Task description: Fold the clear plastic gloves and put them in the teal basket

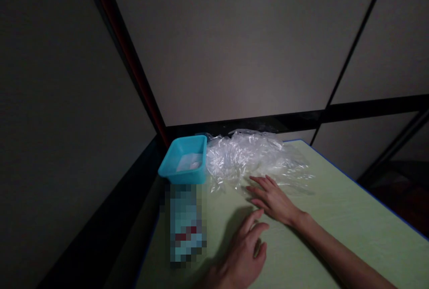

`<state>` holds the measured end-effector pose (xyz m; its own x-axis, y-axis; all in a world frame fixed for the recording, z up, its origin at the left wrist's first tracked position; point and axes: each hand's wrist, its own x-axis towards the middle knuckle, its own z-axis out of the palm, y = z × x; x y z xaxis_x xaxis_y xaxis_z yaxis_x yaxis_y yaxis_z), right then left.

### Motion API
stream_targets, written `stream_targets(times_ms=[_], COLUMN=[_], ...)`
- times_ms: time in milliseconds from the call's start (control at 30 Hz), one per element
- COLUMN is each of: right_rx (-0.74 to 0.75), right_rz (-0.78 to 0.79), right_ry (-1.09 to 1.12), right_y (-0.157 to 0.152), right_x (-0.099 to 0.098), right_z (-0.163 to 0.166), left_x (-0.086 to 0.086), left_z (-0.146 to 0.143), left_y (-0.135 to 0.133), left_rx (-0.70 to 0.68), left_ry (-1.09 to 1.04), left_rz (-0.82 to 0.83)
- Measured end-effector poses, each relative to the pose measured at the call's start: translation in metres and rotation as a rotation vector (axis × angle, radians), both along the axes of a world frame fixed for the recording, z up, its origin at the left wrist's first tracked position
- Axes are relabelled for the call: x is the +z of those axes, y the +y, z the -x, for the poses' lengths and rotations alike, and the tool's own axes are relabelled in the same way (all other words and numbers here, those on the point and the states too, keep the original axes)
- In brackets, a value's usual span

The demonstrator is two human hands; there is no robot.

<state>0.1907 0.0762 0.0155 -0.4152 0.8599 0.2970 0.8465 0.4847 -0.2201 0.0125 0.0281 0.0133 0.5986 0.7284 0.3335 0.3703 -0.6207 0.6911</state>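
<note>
While plastic (248, 155) lies along the desk's (335, 190) far edge, the right hand (274, 200) spreads by it; the left hand (246, 253) curls, half-spread; a blue tub (182, 178) occupies the far-left corner.

I can't identify the pixelated item (185, 222). The clear plastic (250, 155) hides part of the table's (348, 199) far edge. The bottom edge crops the right forearm (338, 251).

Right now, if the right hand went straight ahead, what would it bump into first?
The right hand would probably meet the crumpled clear plastic first, though the hand's height is hard to tell.
</note>
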Motion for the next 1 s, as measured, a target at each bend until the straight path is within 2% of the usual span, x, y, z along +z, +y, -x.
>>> stream_targets(times_ms=[100,200,367,500,600,700,833,1000], right_rx=[0.120,0.192,0.391,0.505,0.482,0.343,0.228,0.256], right_rz=[0.068,0.126,0.072,0.062,0.008,-0.151,-0.239,-0.191], right_ry=[-0.094,-0.077,0.046,0.264,0.462,0.528,0.374,0.171], right_y=[-0.004,-0.007,-0.015,-0.021,-0.021,-0.018,-0.012,-0.009], right_x=[-0.003,-0.003,-0.002,-0.006,-0.009,-0.011,-0.011,-0.008], right_z=[0.007,0.013,0.014,0.012,0.011,0.009,0.001,-0.004], left_x=[-0.001,-0.004,-0.006,-0.006,-0.009,-0.016,-0.021,-0.012], left_z=[-0.008,-0.008,-0.005,-0.001,0.002,0.003,0.001,-0.002], left_y=[0.005,0.015,0.022,0.027,0.033,0.035,0.031,0.017], left_rx=[-0.040,0.043,0.144,0.206,0.263,0.277,0.220,0.036], left_ry=[-0.155,-0.349,-0.518,-0.548,-0.507,-0.366,-0.119,-0.005], left_rz=[0.133,0.201,0.194,0.143,0.105,0.133,0.145,0.091])
